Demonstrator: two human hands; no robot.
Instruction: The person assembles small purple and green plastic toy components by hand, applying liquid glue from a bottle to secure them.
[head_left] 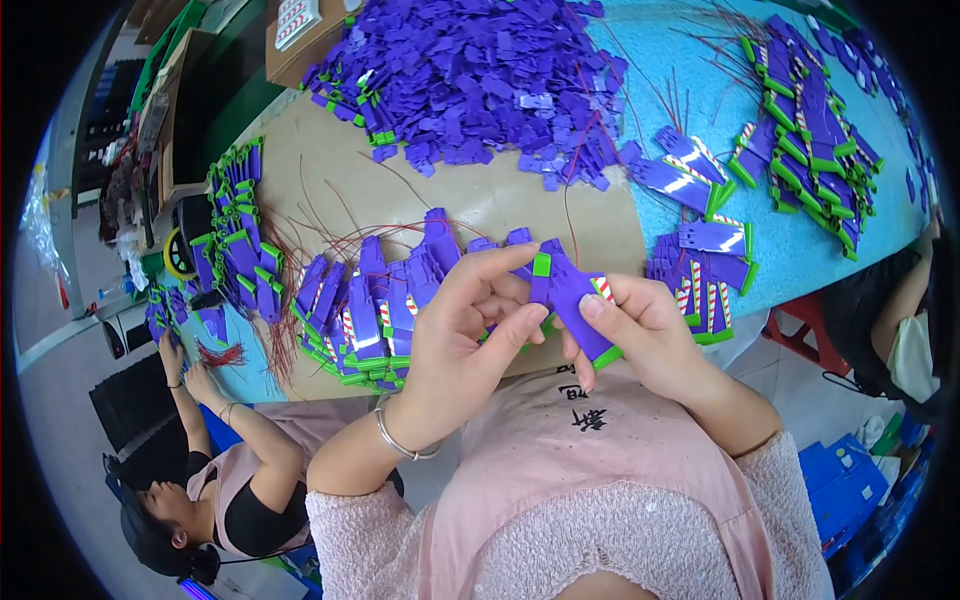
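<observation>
Over table point(785, 280), hands point(645, 335) clamped on purple-green plastic point(582, 318); cardboard box point(288, 66) beyond, contents unclear.

The held panel point(578, 312) is purple, edged in bright green, with a red-and-white diagonally striped sticker. The near row of panels point(365, 308) repeats that purple, green and striping; the far heap of pieces point(470, 85) is almost solidly purple. Dark red wires point(285, 345) lie at left. The counter point(790, 268) is light blue, its covering sheet point(608, 225) tan. The wearer's apron point(650, 440) is dusty pink with black lettering, the knit sweater point(360, 545) paler pink, the bracelet point(386, 436) silver. At right, the stool point(803, 330) is red.
</observation>
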